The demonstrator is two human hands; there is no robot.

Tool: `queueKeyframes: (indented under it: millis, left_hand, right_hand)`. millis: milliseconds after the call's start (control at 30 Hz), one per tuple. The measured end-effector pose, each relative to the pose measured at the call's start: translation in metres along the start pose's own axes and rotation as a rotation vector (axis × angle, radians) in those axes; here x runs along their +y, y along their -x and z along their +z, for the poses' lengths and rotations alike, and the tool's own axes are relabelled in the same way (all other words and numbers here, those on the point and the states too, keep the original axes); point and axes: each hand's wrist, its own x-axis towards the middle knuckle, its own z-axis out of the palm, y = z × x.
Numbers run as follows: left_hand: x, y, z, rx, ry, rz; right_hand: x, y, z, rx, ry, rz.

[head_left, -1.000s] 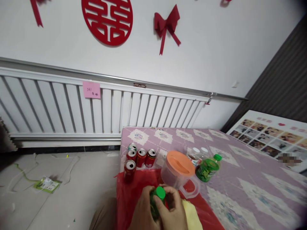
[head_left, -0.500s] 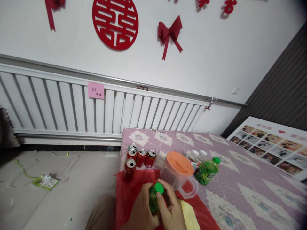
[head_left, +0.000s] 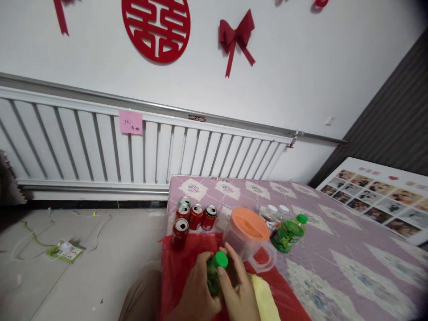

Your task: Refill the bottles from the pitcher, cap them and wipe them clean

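A green plastic bottle with a green cap stands upright between my two hands over the red plastic sheet. My left hand wraps its near left side. My right hand closes on it from the right, with the thumb just below the cap; the bottle's lower part is hidden by my hands. Just beyond my right hand is a clear plastic pitcher with an orange lid, its handle turned toward the right. A yellow cloth lies beside my right hand.
Several opened drink cans, one a red can, stand at the left edge of the patterned bedspread. Another green bottle leans right of the pitcher, near clear white-capped bottles. A white radiator runs along the wall.
Both hands keep hold of the bottle, and the fingers of my right hand have risen slightly beside the cap. The camera view has shifted a little; the surrounding objects stay in place.
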Motion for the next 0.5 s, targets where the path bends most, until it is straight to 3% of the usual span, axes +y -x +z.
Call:
queueKeyframes:
  millis: [100, 333, 500]
  left_hand:
    - [-0.0023, 0.0, 0.0005, 0.007, 0.007, 0.008]
    - [-0.0037, 0.0008, -0.0004, 0.006, 0.006, -0.02]
    - [-0.0001, 0.0009, -0.0023, 0.004, 0.027, -0.012]
  right_hand:
    - [0.0027, -0.001, 0.006, 0.072, -0.095, 0.071]
    - [0.0003, -0.0002, 0.0039, 0.0, -0.025, 0.057]
    - [-0.0027, 0.0008, 0.0081, 0.066, -0.138, 0.138]
